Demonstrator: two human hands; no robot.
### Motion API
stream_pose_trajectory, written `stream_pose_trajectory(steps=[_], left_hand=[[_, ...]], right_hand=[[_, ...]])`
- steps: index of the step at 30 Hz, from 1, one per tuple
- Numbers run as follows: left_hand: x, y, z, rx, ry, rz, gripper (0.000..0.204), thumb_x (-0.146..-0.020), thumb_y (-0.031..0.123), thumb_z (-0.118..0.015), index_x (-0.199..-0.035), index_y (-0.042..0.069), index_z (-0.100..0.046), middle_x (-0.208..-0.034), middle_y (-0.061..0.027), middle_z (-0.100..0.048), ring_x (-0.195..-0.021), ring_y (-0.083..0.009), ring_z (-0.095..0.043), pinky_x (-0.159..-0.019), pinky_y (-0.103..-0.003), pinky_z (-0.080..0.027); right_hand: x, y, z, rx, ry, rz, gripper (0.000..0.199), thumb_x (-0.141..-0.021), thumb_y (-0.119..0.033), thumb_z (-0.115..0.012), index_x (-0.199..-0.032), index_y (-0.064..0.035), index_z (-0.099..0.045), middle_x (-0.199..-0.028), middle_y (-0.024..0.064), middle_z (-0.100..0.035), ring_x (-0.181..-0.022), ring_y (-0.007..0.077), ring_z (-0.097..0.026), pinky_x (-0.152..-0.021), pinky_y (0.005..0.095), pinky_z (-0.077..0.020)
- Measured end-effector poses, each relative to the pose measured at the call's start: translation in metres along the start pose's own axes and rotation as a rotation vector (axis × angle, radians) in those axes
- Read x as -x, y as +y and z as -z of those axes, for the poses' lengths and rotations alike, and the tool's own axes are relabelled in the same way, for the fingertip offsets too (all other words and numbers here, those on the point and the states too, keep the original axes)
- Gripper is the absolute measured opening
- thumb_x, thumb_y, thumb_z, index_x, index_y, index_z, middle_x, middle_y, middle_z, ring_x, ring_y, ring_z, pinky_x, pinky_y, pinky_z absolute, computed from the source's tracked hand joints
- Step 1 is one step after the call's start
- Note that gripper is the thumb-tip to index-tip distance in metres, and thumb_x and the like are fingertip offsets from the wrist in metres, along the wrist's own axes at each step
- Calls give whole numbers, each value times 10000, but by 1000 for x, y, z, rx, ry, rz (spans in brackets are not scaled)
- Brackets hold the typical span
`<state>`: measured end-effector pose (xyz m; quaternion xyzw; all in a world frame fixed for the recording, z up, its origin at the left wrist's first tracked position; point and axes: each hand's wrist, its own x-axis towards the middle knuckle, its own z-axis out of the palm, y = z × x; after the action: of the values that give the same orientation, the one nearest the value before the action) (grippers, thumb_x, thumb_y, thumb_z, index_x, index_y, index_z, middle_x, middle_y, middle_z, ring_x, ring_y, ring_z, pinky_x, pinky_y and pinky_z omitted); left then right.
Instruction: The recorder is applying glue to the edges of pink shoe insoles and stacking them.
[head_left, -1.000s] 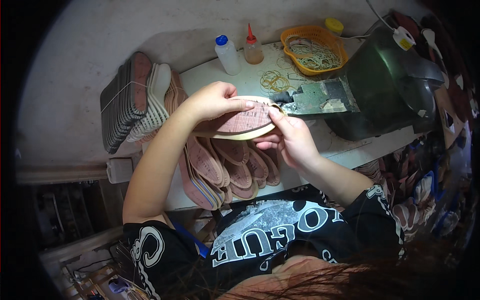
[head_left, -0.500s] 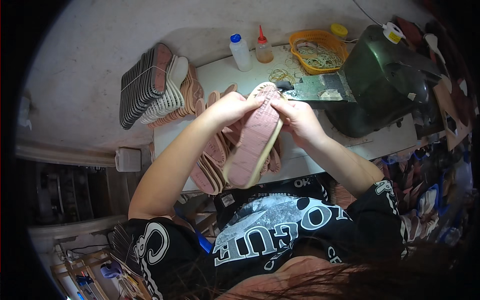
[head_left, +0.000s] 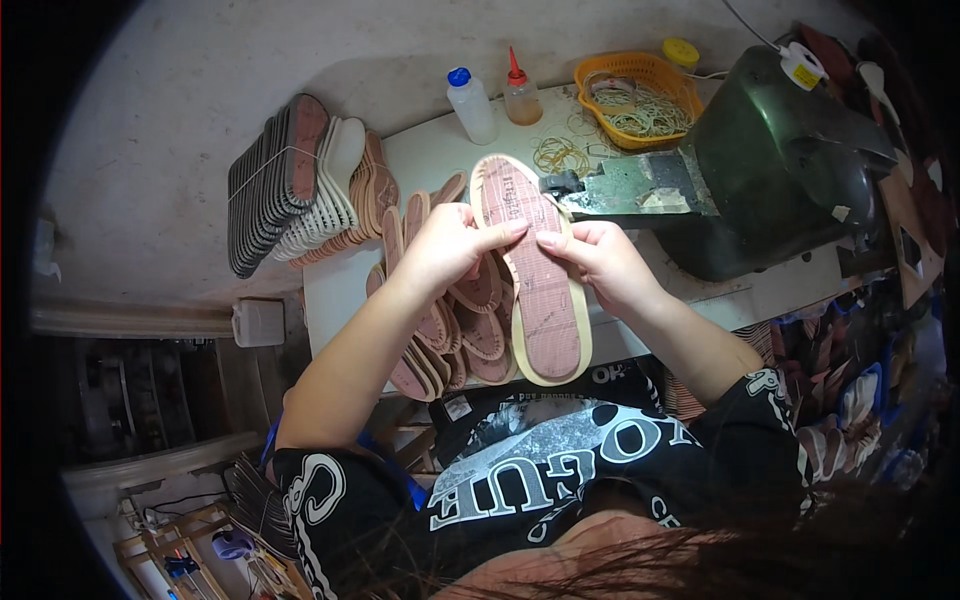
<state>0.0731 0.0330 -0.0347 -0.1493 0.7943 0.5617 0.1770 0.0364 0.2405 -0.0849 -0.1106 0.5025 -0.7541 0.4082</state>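
Between my two hands I hold a pink insole [head_left: 550, 315] with a cream rim and a pleated edge at its far end. My left hand [head_left: 450, 248] grips its left side, thumb lying on the pink face. From the right, my right hand [head_left: 607, 262] pinches the opposite edge, its thumb also on top. The fingers underneath are mostly hidden. Just beyond my right hand is the arm [head_left: 635, 185] of a green machine [head_left: 770, 160]; its small dark end sits close beside the insole. More pink insoles [head_left: 480, 335] lie piled under and left of my left hand.
Against the wall at left lean a tied grey stack of insoles [head_left: 270, 190], a white stack [head_left: 330, 200] and a tan one [head_left: 372, 190]. Along the table's back stand a blue-capped bottle [head_left: 472, 108], a red-tipped bottle [head_left: 522, 100] and a yellow basket [head_left: 640, 75] of rubber bands.
The insole has turned, its near end swinging to the right and its far end to the left. It now sits beside the machine arm's end, and more of the pile shows.
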Motion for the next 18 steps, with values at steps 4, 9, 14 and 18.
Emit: stream_pose_trajectory(steps=[4, 9, 14, 18], left_hand=[[-6, 0, -3, 48, 80, -16, 320, -808, 357, -740, -797, 46, -670, -591, 28, -553, -427, -34, -426, -396, -197, -315], [-18, 3, 5, 93, 70, -19, 348, -814, 384, -729, -817, 39, -685, -619, 32, -567, -427, -36, -415, -402, -195, -317], [-46, 14, 26, 39, 8, 19, 416, -789, 463, -732, -744, 55, -664, -542, 53, -507, -414, -30, -382, -401, -203, -288], [-70, 20, 36, 12, -11, 20, 491, -749, 538, -737, -642, 76, -611, -483, 58, -441, -391, -42, -336, -389, -212, -240]], right_hand=[[27, 9, -1, 60, -122, -152, 347, -851, -263, -705, -1063, 7, -653, -953, 65, -687, -838, 122, -649, -774, 264, -518], [57, 21, -19, -59, -143, -360, 254, -887, -171, -650, -1016, 45, -626, -861, 134, -685, -708, 183, -681, -644, 267, -558], [39, 31, -34, -197, 104, -204, 255, -903, -180, -626, -1024, 44, -625, -830, 145, -685, -678, 178, -683, -643, 269, -556], [25, 16, -44, -306, 153, -112, 259, -909, -204, -617, -979, 45, -633, -800, 148, -682, -657, 175, -678, -645, 284, -558]])
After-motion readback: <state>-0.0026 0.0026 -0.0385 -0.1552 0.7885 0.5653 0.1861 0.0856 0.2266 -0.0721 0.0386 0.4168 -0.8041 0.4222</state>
